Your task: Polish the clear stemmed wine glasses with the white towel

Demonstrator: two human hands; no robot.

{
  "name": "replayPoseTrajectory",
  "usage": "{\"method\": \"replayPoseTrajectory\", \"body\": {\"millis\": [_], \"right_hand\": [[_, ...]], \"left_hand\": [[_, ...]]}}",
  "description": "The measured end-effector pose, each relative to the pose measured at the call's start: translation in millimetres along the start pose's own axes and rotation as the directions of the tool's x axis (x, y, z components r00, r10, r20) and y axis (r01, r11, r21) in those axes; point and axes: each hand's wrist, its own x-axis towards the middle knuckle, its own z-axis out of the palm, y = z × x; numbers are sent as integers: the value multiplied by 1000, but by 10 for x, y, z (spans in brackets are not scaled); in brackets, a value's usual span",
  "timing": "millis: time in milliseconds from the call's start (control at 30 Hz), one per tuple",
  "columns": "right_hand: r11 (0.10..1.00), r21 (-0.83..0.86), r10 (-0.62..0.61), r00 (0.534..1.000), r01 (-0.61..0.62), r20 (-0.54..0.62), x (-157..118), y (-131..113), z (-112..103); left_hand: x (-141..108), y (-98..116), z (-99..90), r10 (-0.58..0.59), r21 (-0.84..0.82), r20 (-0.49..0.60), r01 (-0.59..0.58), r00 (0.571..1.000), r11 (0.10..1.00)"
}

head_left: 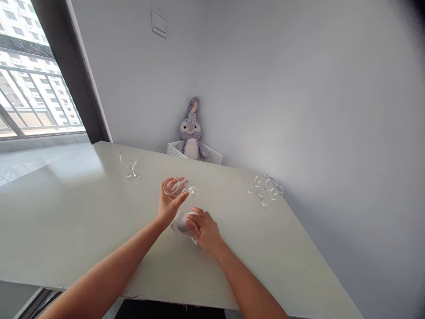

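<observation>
My left hand [172, 197] is closed around a clear stemmed glass [171, 186], tipped on its side above the table. The rim of this glass faces left and its round foot sticks out to the right, past my thumb. Just below and to the right, my right hand [205, 229] is closed on a pale grey-white thing [181, 223], smeared by motion; its kind cannot be made out. A small white end of it shows under my fingers. The two hands are close together but apart.
On the white table [99, 221], another stemmed glass [132, 170] stands upright at the back left. Several stemmed glasses [265, 186] are grouped near the right edge. Behind the table, a plush rabbit [191, 133] sits in a white perforated basket [212, 155] by the wall.
</observation>
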Motion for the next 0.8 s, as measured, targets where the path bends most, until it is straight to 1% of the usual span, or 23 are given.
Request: {"method": "replayPoseTrajectory", "body": {"millis": [33,67,133,167,200,267,300,367,433,467,500,533,567,600,633,700,800], "right_hand": [[992,-124,-44,997,37,-56,-5,-4,-34],[975,-220,-73,989,44,-126,-4,3,-64],[943,-330,-122,958,31,-260,12,40,-103],[929,-369,-148,942,27,-302,22,66,-111],[912,-408,-173,931,29,-321,32,94,-110],[877,-479,-198,930,28,-309,49,153,-88],[865,-502,-190,936,17,-295,56,183,-73],[867,-498,-134,950,-26,-283,75,250,-56],[902,-424,-47,955,-85,-292,108,345,-89],[921,-369,8,951,-128,-310,132,409,-132],[933,-303,83,935,-194,-344,161,487,-192],[933,-234,169,908,-272,-383,193,578,-269],[918,-168,261,868,-358,-423,226,680,-359],[888,-104,358,817,-447,-453,258,790,-458],[864,-72,412,781,-499,-469,287,905,-561],[822,-40,476,724,-568,-499,328,1129,-763],[759,-16,539,642,-651,-546,350,1413,-1004]], "left_hand": [[-2,1,-3,13,4,10,-13,1000,1000],[-17,-6,2,27,8,30,-27,999,1000],[-85,-44,37,54,24,95,-57,994,998],[-134,-73,63,67,33,143,-73,987,997],[-188,-104,92,76,43,199,-87,977,995],[-295,-167,147,73,70,317,-100,946,993],[-339,-195,167,60,91,372,-101,926,991],[-389,-245,180,21,162,461,-107,887,981],[-388,-294,153,-52,305,513,-125,857,944],[-373,-322,126,-104,402,527,-139,844,905],[-352,-354,94,-163,505,529,-154,833,849],[-328,-389,59,-222,600,520,-168,825,783],[-304,-427,23,-273,675,507,-180,817,716],[-281,-466,-11,-309,726,494,-189,813,661],[-261,-505,-42,-330,759,478,-194,814,621],[-228,-575,-88,-337,796,439,-186,833,576],[-194,-636,-123,-297,810,392,-174,871,560]]}}
